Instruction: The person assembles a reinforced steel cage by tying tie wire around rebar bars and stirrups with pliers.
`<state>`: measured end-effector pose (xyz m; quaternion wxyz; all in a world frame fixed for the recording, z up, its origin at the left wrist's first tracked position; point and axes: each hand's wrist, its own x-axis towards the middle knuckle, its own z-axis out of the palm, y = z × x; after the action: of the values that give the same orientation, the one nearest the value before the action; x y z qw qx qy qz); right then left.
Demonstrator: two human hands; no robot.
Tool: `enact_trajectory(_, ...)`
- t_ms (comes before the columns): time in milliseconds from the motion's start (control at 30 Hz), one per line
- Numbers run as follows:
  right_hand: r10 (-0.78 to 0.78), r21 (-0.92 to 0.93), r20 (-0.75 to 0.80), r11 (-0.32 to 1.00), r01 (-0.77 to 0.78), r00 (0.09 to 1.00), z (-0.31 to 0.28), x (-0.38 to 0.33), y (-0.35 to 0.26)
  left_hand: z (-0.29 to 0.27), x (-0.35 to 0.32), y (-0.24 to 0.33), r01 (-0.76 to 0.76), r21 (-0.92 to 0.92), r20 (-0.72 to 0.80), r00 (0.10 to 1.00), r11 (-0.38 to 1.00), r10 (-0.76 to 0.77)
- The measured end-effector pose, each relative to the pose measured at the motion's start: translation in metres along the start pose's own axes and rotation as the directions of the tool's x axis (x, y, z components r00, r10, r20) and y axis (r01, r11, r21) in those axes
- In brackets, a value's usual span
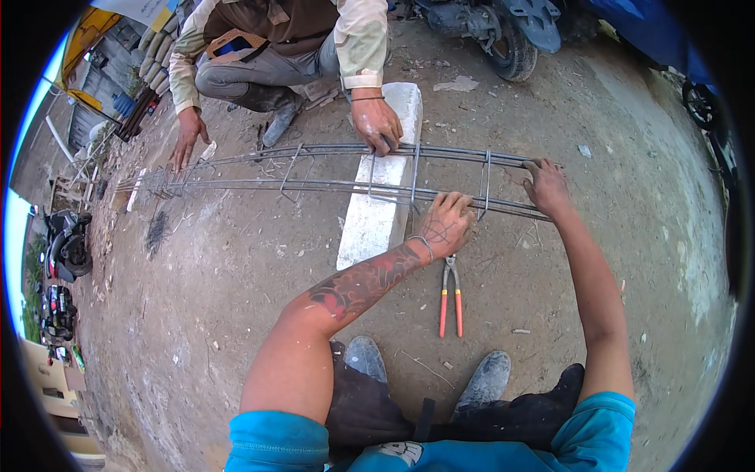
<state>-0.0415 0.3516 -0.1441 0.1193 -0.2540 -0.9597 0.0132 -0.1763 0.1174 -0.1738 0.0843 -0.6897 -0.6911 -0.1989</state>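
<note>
1. Steel rebar cage lies across a white kerb block on dirt.
2. Our left hand grips the near bar beside a stirrup; our right hand grasps the end stirrup.
3. We judge spacing underway; tying calls for the pincers lying idle below.

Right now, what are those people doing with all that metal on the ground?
Two people crouch over a long cage of steel rods lying across a white concrete block. The camera wearer's left hand and right hand rest on the near rod beside the wire hoops. The other person's hand presses the far rod. Orange-handled pincers lie unused on the dirt.
</note>
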Motion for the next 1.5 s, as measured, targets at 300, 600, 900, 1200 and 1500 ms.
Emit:
enact_trajectory(300,0.039,-0.017,0.060,0.999,-0.038,0.997,0.001,0.007,-0.005,-0.003,-0.012,-0.006,-0.067,0.060,0.050,0.997,0.996,0.064)
enact_trajectory(600,-0.090,0.070,-0.249,0.991,0.111,0.964,-0.003,0.009,-0.041,-0.032,-0.025,-0.034,-0.006,0.053,-0.294,0.955,0.999,0.021)
enact_trajectory(900,0.298,0.195,-0.225,0.947,-0.257,0.928,0.005,0.004,0.026,-0.065,-0.038,-0.059,-0.153,0.203,-0.220,0.955,0.967,0.197)
enact_trajectory(1200,0.518,0.475,-0.354,0.816,-0.328,0.778,-0.011,-0.016,0.070,-0.018,-0.006,-0.023,-0.205,0.120,0.004,0.978,0.971,0.206)
enact_trajectory(1500,0.657,0.290,-0.057,0.732,-0.617,0.752,0.002,-0.045,0.165,-0.030,0.012,-0.036,-0.024,0.072,-0.023,0.999,0.997,0.026)
